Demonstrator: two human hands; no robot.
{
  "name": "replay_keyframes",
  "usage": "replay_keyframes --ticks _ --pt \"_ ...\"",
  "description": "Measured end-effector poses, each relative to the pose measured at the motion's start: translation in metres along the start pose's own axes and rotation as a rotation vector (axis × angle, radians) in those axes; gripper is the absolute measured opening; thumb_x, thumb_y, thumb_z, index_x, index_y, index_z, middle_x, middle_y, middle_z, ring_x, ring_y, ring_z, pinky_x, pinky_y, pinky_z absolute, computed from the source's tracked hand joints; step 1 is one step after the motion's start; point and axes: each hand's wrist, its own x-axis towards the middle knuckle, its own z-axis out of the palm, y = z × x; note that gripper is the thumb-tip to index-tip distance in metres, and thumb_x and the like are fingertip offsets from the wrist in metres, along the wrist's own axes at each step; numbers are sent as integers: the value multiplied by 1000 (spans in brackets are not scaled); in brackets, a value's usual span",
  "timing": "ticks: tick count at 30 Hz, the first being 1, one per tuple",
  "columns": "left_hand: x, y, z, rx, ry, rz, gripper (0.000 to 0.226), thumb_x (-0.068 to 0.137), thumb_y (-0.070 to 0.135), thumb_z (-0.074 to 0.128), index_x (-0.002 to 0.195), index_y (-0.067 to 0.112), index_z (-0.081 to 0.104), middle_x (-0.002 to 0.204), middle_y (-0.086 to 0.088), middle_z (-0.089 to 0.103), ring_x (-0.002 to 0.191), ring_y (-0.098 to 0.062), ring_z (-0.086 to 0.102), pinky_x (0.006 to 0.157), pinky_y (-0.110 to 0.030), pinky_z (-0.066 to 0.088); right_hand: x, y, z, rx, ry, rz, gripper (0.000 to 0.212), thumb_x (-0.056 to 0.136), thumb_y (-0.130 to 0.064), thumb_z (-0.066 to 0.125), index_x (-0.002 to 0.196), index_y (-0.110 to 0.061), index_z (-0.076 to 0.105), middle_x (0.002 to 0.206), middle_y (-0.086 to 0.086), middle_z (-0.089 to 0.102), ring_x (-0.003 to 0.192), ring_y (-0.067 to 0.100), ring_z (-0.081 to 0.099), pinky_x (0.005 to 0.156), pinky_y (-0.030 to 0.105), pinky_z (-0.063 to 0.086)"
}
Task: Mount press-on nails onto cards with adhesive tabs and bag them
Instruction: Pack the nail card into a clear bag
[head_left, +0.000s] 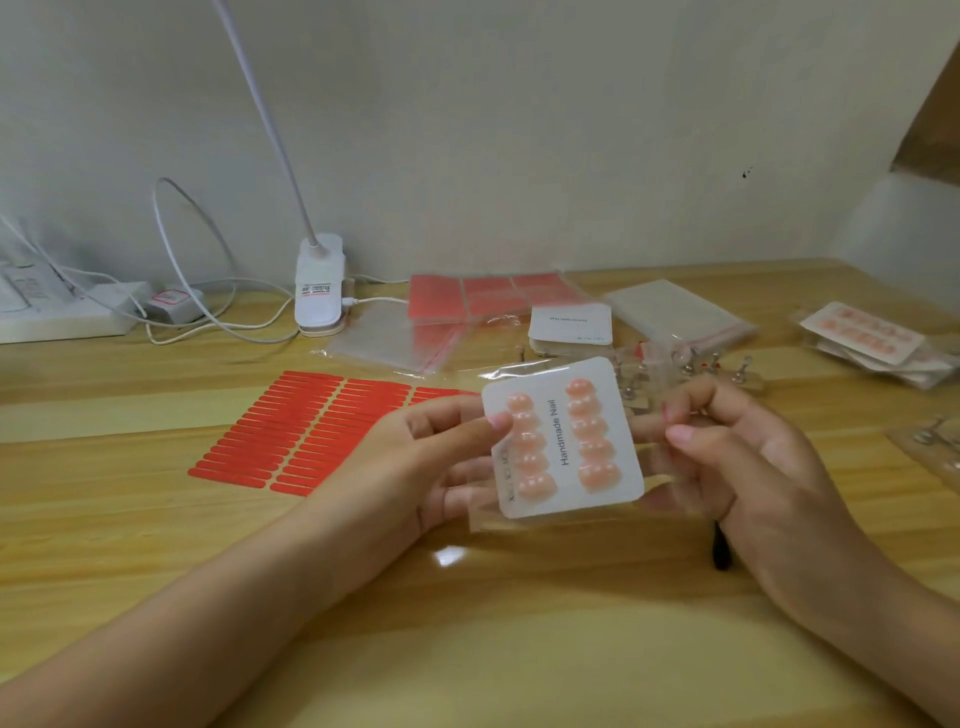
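1. Plainly, the card (563, 439) with its two columns of press-on nails (592, 434) sits above the middle of the worktop (467, 623), already mostly inside a clear bag (660, 467); the left hand (415, 467) pinches the card's 9 o'clock edge, and the right hand (737, 441) pinches the bag's film at 3 o'clock.
2. Risk: the card could snag on the bag mouth and bend, since thin film tends to cling and fold inward.
3. Risk: a nail could pop off its adhesive tab if the film drags across the raised tips.
4. Risk: the left thumb lies beside the top-left nail and might knock it askew.
5. Hard to see: the bag's opening and seal strip are nearly invisible; which end is open cannot be told.
6. Blurred: the metal-clipped items (691, 364) at 12 o'clock behind the card, and the finished packs (872, 343) at 2 o'clock.
7. A dark object under the right wrist is mostly hidden.
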Motion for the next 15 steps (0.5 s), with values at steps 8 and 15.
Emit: replay_keyframes --ticks 8,15 --pt "0 0 -1 -66 53 -19 18 77 16 64 89 8 75 100 -19 70 89 -27 70 65 -26 57 5 0 -5 10 77 61 26 80 -21 44 65 -31 62 82 11 72 61 15 64 42 18 44" --pt "-1 0 0 -54 48 -31 23 76 17 65 93 6 73 99 -20 70 85 -25 71 64 -24 57 7 -3 -5 -35 48 137 36 60 -27 68 93 -14 59 70 9 71 36 6 44 32 14 31"
